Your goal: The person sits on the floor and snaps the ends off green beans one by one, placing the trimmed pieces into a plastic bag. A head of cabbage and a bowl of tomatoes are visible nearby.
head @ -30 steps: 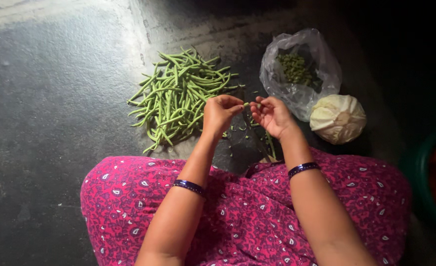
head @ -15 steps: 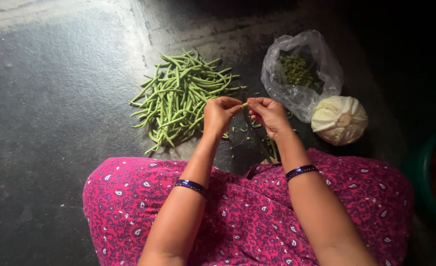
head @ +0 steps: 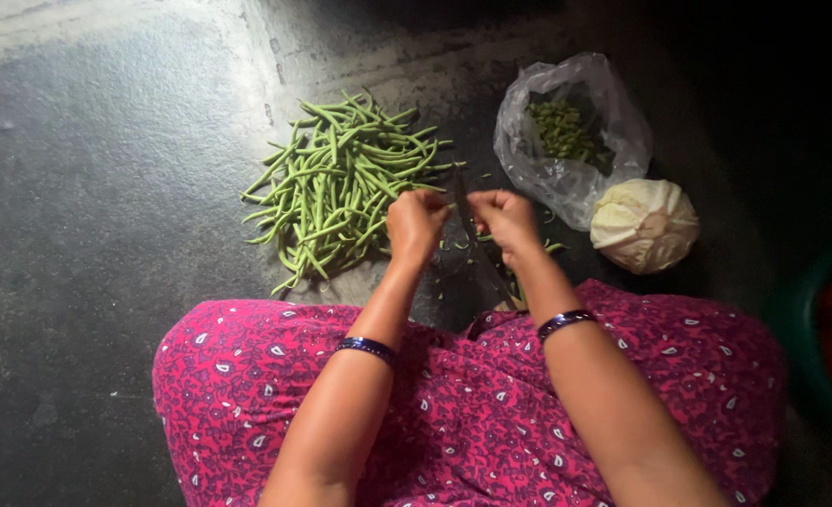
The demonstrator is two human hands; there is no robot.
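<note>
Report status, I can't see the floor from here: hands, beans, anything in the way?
Left hand, right hand closed either side of upright blade. Bean pile left. Bag, cabbage right.

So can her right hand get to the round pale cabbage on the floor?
Probably yes. The right hand is just left of the round pale cabbage, with only bare dark floor between, though it seems busy at an upright blade.

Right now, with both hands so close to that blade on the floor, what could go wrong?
Both the left hand and right hand work right at the upright blade, so a slip could nick a finger. Dim light makes its edge hard to see. Cut pieces may scatter on the floor instead of reaching the plastic bag.
</note>
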